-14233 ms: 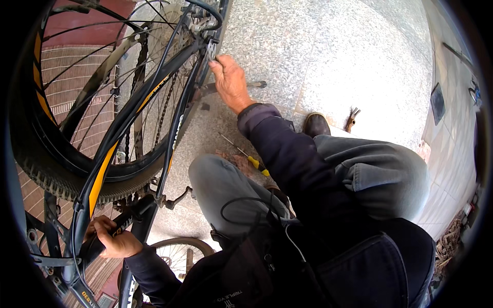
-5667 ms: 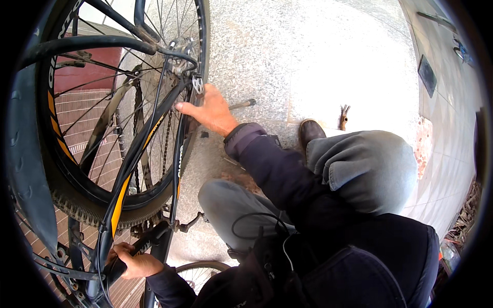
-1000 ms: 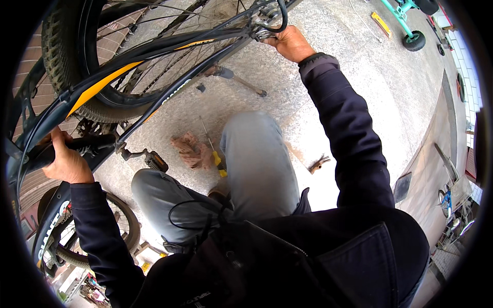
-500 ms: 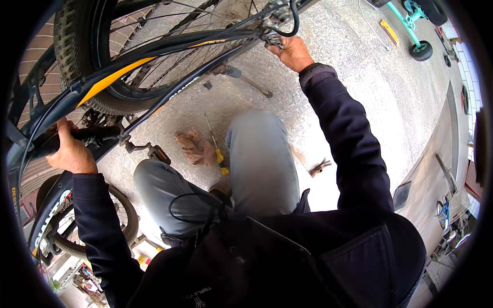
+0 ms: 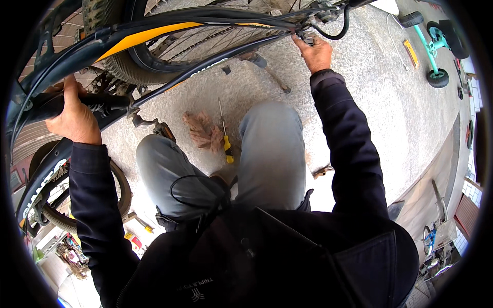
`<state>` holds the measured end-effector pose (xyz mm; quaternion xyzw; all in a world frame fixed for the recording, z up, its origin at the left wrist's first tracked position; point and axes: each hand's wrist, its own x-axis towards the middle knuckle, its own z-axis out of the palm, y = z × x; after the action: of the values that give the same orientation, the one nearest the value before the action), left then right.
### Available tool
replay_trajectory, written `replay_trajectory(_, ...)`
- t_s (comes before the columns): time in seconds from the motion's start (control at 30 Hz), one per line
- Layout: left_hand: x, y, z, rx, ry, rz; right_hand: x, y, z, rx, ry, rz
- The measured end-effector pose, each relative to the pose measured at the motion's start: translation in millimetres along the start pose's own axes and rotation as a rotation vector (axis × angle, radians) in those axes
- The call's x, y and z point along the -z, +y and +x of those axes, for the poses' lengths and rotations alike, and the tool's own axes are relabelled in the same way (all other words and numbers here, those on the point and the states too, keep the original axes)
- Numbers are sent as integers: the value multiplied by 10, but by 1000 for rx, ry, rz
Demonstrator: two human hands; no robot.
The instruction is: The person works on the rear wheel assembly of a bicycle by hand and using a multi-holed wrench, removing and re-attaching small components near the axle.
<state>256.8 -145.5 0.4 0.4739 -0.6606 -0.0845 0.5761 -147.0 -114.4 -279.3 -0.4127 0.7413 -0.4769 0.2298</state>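
Observation:
A bicycle with a black and yellow frame (image 5: 149, 40) spans the upper left of the head view. My left hand (image 5: 77, 115) is closed around a dark tube of that frame, near the crank and pedal (image 5: 163, 132); some of its fingers are hidden behind the tube. With arm stretched out, my right hand (image 5: 316, 54) pinches a small metal part (image 5: 307, 37) at the wheel's hub end, where black cables curve past. The part's exact kind cannot be made out. Part of the wheel's knobby tyre (image 5: 97, 20) shows behind the frame.
Between my knees and the bicycle lie a yellow-handled screwdriver (image 5: 227, 143) and a crumpled brownish rag (image 5: 203, 132). A kickstand (image 5: 275, 77) reaches the concrete floor. To the right are a yellow tool (image 5: 411, 54) and a turquoise wheeled toy (image 5: 427, 49). Another wheel (image 5: 120, 190) stands at the left.
The whole view has shifted, so bicycle and floor items sit higher and slightly further right. My right hand has turned a little at the hub, its fingers showing more. My left hand keeps its hold.

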Motion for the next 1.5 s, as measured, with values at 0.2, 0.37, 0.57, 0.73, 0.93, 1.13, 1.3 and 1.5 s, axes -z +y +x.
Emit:
replay_trajectory(0.2, -46, 34, -25, -12, 40, 34, -123, -44, -94, 37, 277, -66)
replay_trajectory(0.37, -61, 109, -77, -19, 32, 125, -203, -64, -146, 180, 429, -91)
replay_trajectory(0.57, 4, 46, -56, -64, 2, 129, -270, 21, -168, 115, 435, -118)
replay_trajectory(0.73, -16, 41, -62, -47, 9, 131, -307, 41, -96, 105, 439, -102)
replay_trajectory(0.93, -53, 89, -76, -7, 60, 89, -293, -79, -33, 148, 461, -27)
replay_trajectory(1.13, -90, 68, -73, -28, 82, 55, -147, -127, -80, 134, 416, -113)
replay_trajectory(1.3, -53, 117, -75, 45, 100, 129, -151, -174, -142, 85, 365, -192)
replay_trajectory(1.5, -130, 195, -114, 59, 124, 136, -157, -210, -152, 46, 380, -195)
